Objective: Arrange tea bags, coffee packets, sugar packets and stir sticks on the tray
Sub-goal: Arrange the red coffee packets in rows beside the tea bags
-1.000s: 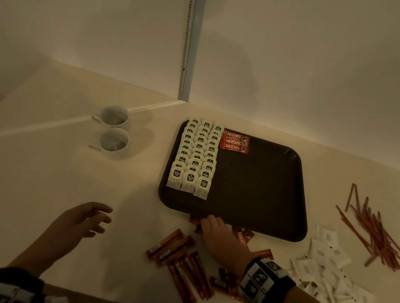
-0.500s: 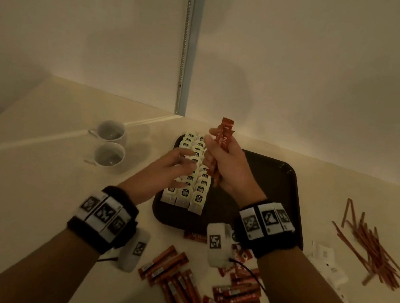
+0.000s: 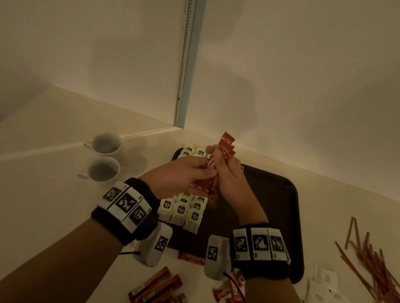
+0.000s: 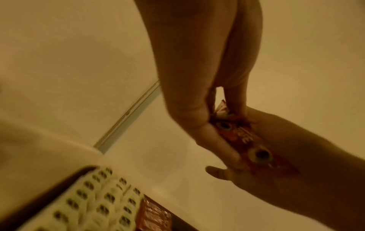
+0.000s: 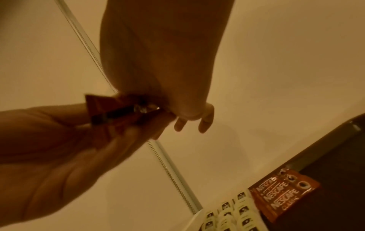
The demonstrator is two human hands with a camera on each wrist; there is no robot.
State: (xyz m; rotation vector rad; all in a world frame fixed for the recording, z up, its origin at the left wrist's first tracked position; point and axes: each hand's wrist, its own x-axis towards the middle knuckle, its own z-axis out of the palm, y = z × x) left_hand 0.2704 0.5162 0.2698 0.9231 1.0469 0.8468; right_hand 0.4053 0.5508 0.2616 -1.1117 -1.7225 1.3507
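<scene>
I hold a small bunch of red foil coffee packets (image 3: 218, 169) upright above the tray, their top ends sticking up past my fingers. My right hand (image 3: 231, 182) is wrapped round the bunch, and my left hand (image 3: 180, 174) pinches one of the packets at its lower part, thumb against fingers; my left wrist camera shows the printed red face of a packet (image 4: 245, 140) pressed between the two hands. Below them lies the dark brown rectangular plastic tray (image 3: 285, 216) on the pale cream table (image 3: 17, 202). The white paper tea bags with dark labels (image 3: 182, 209) stand in three tidy rows along the tray's left side, and just beside their far end a few red coffee packets marked Nescafe (image 5: 280, 195) lie flat and overlapping on the tray floor. On the table in front of the tray's near edge the loose red coffee sticks and packets (image 3: 166, 299) lie scattered, one of them touching the tray's rim. To my right, off the tray, a heap of white paper sugar packets (image 3: 327, 297) lies near a loose pile of thin reddish-brown stir sticks (image 3: 380, 271). To my left, well apart from the tray, two white ceramic cups (image 3: 104, 158) stand one behind the other.
</scene>
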